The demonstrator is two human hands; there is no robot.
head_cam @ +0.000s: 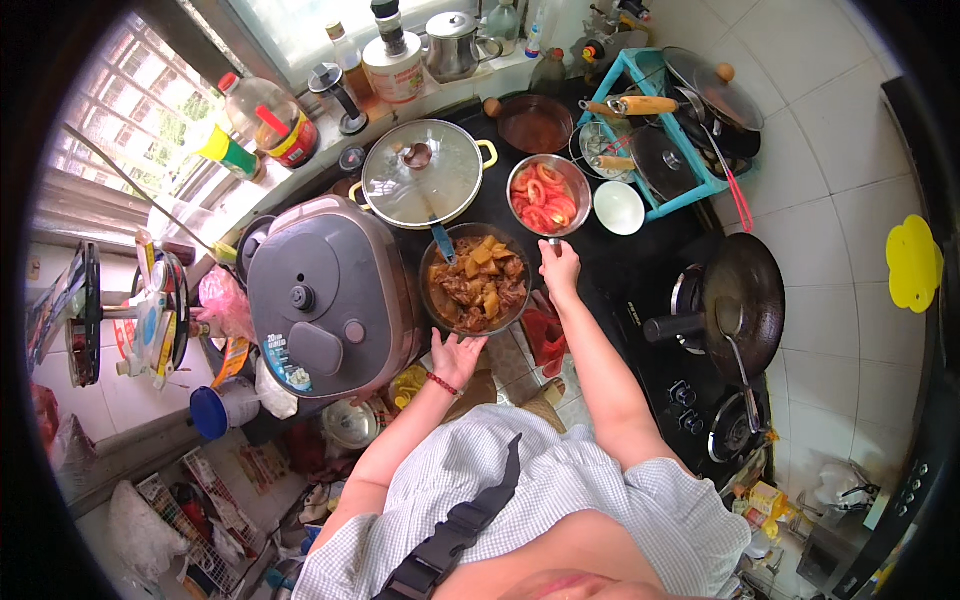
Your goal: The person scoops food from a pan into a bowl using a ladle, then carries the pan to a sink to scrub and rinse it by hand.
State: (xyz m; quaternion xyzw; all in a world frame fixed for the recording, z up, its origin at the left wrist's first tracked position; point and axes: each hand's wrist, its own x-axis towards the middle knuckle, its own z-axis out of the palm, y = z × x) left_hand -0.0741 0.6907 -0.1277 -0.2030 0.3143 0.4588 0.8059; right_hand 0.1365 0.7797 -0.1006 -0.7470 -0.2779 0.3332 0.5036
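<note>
A round bowl (444, 321) of braised meat and yellow chunks sits at the counter's near edge, a blue-handled utensil (442, 241) resting in it. My left hand (454, 364) is palm up with fingers spread at the bowl's near rim; whether the fingertips bear its weight is hidden. Beyond and to the right stands a small metal pan (586, 196) filled with sliced tomatoes (541, 196). My right hand (559, 268) is closed around this pan's short handle (555, 244). A white bowl (619, 208) stands just right of the pan.
A large rice cooker (330, 255) stands left, behind it a glass-lidded pot (424, 172). A turquoise rack (660, 204) holds lids. On the right, a wok (757, 300) with a ladle (739, 367) sits on the gas hob. Bottles line the sill (300, 176).
</note>
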